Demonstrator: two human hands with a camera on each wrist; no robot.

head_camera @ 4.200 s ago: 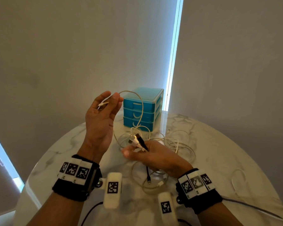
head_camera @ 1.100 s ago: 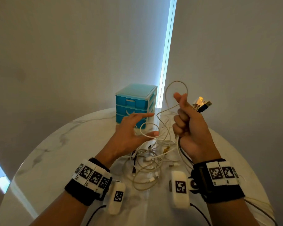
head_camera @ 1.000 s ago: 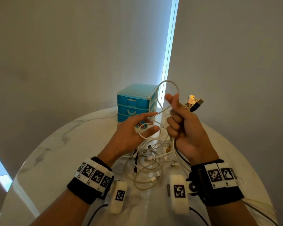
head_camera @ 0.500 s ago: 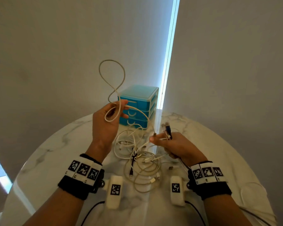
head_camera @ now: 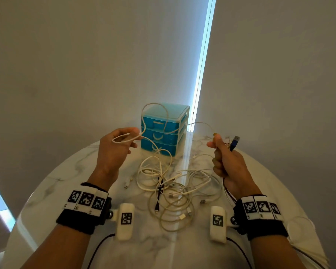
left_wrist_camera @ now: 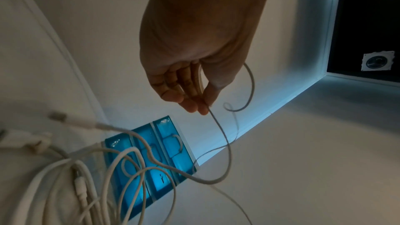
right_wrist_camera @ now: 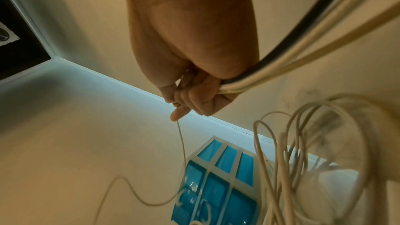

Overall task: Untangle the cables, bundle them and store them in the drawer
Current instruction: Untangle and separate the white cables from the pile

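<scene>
Pinching a thin white cable (head_camera: 164, 121) between thumb and fingertips, left hand (head_camera: 115, 150) raised over the marble table (head_camera: 62, 171); loop arching in front of the blue drawer unit (head_camera: 164, 131), all three drawers closed. Right hand (head_camera: 228, 160) fisted around a bundle of cable ends (head_camera: 231, 142), USB plugs poking out above the knuckles, same thin cable nipped at thumb and forefinger. Remaining tangled cables (head_camera: 173, 189) heaped on the table between both wrists. Strand count inside the fist hidden; individual cables in the heap hard to separate.
</scene>
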